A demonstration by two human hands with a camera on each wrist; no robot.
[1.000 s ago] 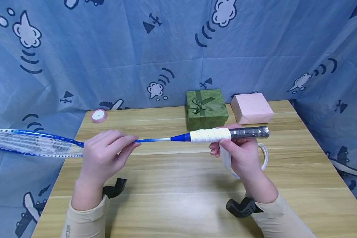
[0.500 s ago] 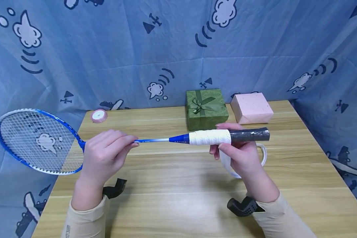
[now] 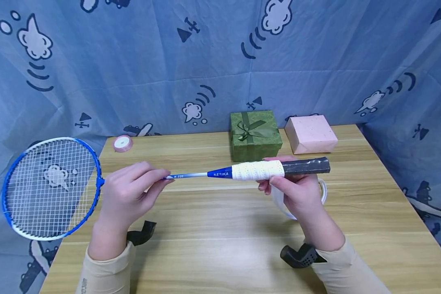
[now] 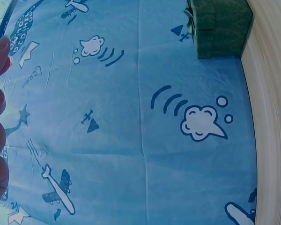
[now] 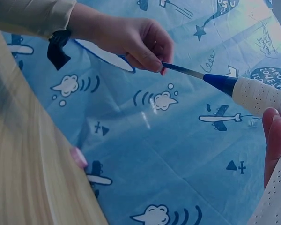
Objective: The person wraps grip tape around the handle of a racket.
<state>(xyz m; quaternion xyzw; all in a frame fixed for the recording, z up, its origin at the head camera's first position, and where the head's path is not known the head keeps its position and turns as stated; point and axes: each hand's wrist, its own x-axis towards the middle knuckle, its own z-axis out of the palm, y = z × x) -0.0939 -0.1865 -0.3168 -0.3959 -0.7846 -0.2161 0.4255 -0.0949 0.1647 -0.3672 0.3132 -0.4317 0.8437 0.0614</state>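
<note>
A blue and white badminton racket [image 3: 219, 172] is held level above the table, its strung head at the left. My left hand [image 3: 129, 196] pinches the thin shaft close to the head. White perforated grip tape [image 3: 257, 170] covers the front part of the handle, while the black handle end [image 3: 306, 166] is bare. My right hand [image 3: 302, 196] grips the handle where the white wrap stops, thumb in front. From there a loose strip of tape [image 5: 270, 199] hangs down, and it curves behind the right wrist in the head view. Part of the strip is hidden by that hand.
On the wooden table [image 3: 220, 241], a green gift box [image 3: 256, 136] with a bow and a pink box [image 3: 311, 134] stand at the back. A pink ribbon roll [image 3: 123, 143] lies at the back left. Patterned blue cloth [image 3: 220, 61] hangs behind.
The racket has rolled about its shaft: its head was nearly edge-on and now shows its full face, with lettering visible on the cone. Both hands stay nearly in place.
</note>
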